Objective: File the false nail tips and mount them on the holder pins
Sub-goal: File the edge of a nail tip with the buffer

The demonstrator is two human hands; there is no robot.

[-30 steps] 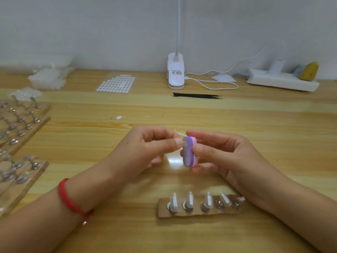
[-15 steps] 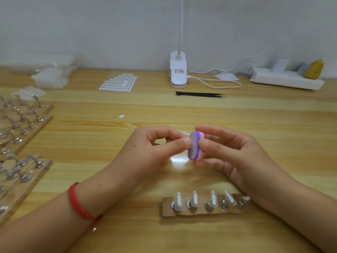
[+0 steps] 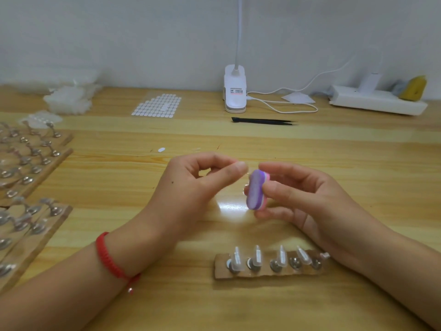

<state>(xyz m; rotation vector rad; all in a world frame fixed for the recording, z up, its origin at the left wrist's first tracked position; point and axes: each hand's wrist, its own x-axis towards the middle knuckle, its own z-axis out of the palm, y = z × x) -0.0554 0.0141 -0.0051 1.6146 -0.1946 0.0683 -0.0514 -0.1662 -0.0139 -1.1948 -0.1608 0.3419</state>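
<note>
Purple-pink file block [image 3: 256, 189] stands upright in my right hand [image 3: 310, 201], fingers curled round it. My left hand [image 3: 198, 187] pinches a barely visible clear nail tip [image 3: 248, 173] just beside it. Nearer me than both hands, mounted tips [image 3: 236, 258] stand on the holder strip [image 3: 220, 272].

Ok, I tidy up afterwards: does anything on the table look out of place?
One small white tab lies loose on the table, apart from the sheet of tabs nearer the wall.
</note>
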